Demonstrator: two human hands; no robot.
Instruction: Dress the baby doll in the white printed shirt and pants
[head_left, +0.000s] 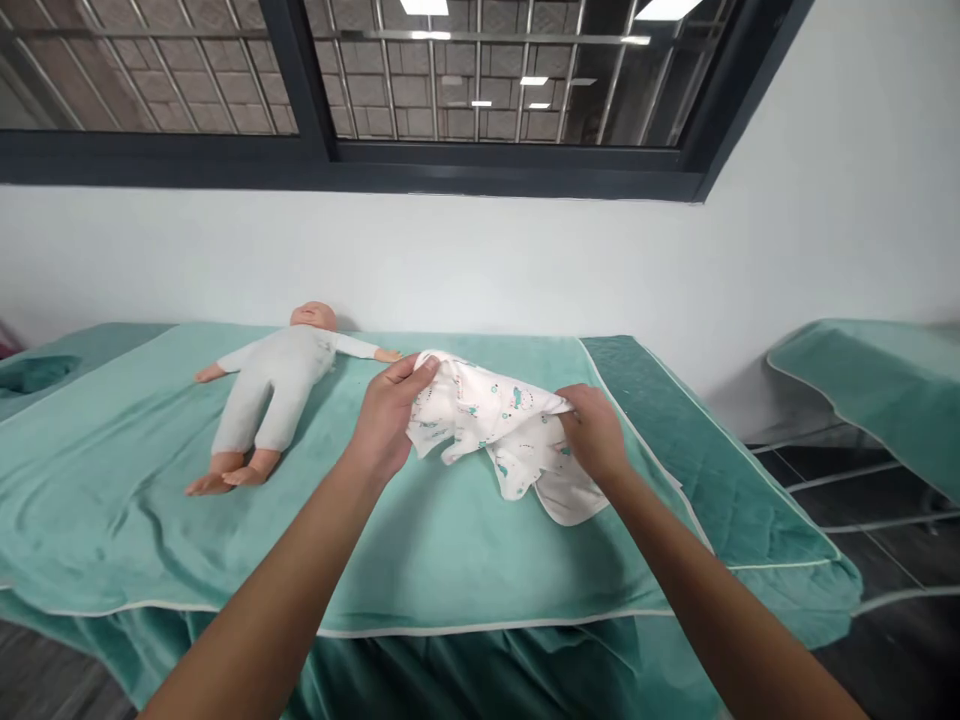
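A white cloth [491, 405] with a small green and pink print, perhaps a baby garment, hangs in loose folds over the bed. My left hand [390, 415] pinches its upper left corner between thumb and fingers. At its right end, my right hand [596, 430] is closed on the edge. The top edge stretches between both hands while the lower folds droop just above or onto the green cover; I cannot tell which. A baby doll [281, 380] in a white suit lies on its back to the left, its outstretched hand close to my left hand.
A green cover [465, 590] with white piping spreads over the bed, with a darker quilted layer [675, 440] at the right. Behind stands a white wall [480, 260] below a dark-framed window [517, 170]. Another green-covered piece [885, 390] and metal bars [885, 525] are at the right.
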